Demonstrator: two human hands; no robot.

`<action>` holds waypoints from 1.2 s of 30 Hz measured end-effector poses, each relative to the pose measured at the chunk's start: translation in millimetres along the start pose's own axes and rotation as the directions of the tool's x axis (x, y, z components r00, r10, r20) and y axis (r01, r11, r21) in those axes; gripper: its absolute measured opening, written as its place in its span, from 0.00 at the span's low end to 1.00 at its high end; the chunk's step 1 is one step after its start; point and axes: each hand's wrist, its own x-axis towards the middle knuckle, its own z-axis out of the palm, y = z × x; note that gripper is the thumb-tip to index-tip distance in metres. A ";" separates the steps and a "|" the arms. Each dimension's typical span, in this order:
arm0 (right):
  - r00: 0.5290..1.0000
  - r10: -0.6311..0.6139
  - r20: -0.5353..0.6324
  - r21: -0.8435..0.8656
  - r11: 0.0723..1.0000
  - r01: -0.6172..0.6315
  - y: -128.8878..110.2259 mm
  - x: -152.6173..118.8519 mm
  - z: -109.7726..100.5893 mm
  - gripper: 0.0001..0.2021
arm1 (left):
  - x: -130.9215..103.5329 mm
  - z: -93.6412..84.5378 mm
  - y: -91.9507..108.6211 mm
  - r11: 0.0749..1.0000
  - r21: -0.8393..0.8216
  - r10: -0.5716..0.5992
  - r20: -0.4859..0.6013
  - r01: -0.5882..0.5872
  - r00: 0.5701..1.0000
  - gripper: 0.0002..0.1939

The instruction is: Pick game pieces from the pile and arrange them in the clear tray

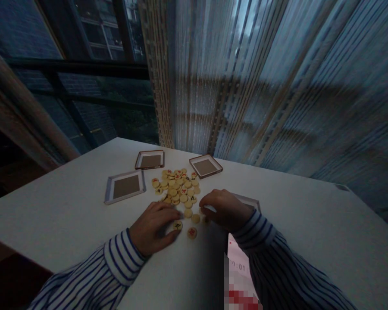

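Shallow trays (150,160) ring the far side of a heap of Chinese chess pieces (177,187) on a white table (84,224); the right forearm (278,258) partly covers a nearer tray (248,200) and a lit screen (238,258); a black-marked piece (177,225), round and flat, lies face up between the left hand's (153,226) parted, released thumb and fingers; the right hand (228,209) curls beside the heap, its grip impossible to tell.

Smooth, matt, pale wood-like discs (173,192) lie on a smooth white desk (84,232) beneath thread-like cloth curtains (245,86) at twelve o'clock, near striped, matt cloth sleeves (121,256) at seven and four o'clock.
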 end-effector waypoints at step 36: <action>0.992 -0.087 0.089 0.019 0.996 0.085 -8.5 5.3 24.7 0.03 | 40.8 0.7 -32.3 1.000 -0.010 0.026 -0.066 -0.026 0.997 0.07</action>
